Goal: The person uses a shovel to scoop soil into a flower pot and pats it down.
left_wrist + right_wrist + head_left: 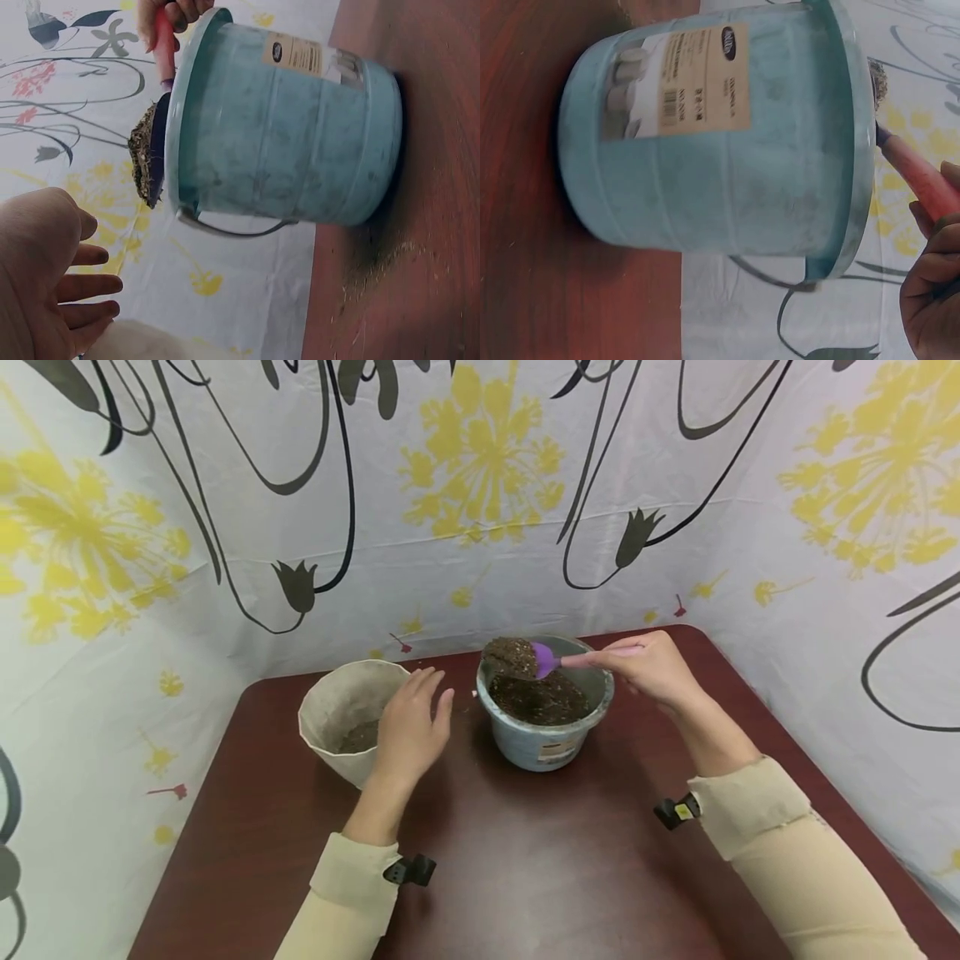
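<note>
My right hand grips the pink handle of a purple trowel. A heap of dark soil fills its blade, held level over the left rim of a light blue bucket. More soil lies inside that bucket. In the left wrist view the heaped trowel blade shows just above the rim. My left hand, fingers spread and relaxed, holds nothing and overlaps the right rim of a whitish pot in the head view. Some soil sits at the bottom of the pot, partly hidden by this hand.
The dark red-brown table carries both containers near its back edge. Loose soil crumbs are scattered beside the bucket. A patterned cloth hangs close behind and along both sides. The bucket's wire handle hangs down its side.
</note>
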`<state>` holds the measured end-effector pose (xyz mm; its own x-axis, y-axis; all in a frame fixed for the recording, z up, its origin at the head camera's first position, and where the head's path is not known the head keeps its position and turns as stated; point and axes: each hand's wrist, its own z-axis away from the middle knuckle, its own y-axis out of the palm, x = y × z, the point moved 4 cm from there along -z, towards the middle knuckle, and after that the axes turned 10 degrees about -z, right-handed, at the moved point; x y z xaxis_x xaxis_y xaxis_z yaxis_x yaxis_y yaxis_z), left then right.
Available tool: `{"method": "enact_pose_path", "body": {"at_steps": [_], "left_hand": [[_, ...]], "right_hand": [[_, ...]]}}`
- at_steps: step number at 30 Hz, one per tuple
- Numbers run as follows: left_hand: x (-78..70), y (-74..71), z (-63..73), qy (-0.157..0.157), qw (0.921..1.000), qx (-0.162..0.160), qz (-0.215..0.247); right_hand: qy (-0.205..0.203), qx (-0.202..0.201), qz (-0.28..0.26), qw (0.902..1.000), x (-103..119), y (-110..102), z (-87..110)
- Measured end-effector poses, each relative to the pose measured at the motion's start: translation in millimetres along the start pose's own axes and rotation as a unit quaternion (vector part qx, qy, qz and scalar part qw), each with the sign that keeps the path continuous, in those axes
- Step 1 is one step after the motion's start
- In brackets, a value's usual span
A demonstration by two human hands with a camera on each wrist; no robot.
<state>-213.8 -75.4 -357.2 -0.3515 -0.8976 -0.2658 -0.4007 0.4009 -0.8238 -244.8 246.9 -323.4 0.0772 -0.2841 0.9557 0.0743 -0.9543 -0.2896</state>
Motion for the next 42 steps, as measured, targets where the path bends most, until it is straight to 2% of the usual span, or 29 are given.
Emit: {"method": "enact_pose_path", "body": {"at_steps": [7,13,22,29,33,38,42], "left_hand": [[17.2,-8.2,6.3,-0.014,0.9997,0.011,-0.017],[32.3,-18.8,11.7,-0.023,0.9991,0.009,-0.035],[61.0,-35.3,24.7,-0.033,0.9968,-0.024,-0.069],[82.7,-47.8,37.0,-0.050,0.9909,-0.048,-0.115],[96.8,-54.5,45.1,-0.077,0.9906,-0.047,-0.103],[112.8,-59.9,58.5,-0.112,0.9901,-0.040,-0.075],[123.0,-60.0,68.9,-0.126,0.9896,-0.044,-0.054]], "right_hand": [[-0.019,0.014,-0.025,0.9994,7,19,-11.6],[-0.008,0.016,-0.043,0.9989,15,41,-17.1],[-0.016,0.050,-0.031,0.9982,27,81,-26.4],[-0.012,0.080,-0.068,0.9944,32,109,-32.2],[-0.014,0.093,-0.065,0.9935,37,126,-35.8],[-0.016,0.071,-0.034,0.9968,38,147,-40.0],[-0.055,0.054,0.004,0.9970,38,162,-42.3]]}}
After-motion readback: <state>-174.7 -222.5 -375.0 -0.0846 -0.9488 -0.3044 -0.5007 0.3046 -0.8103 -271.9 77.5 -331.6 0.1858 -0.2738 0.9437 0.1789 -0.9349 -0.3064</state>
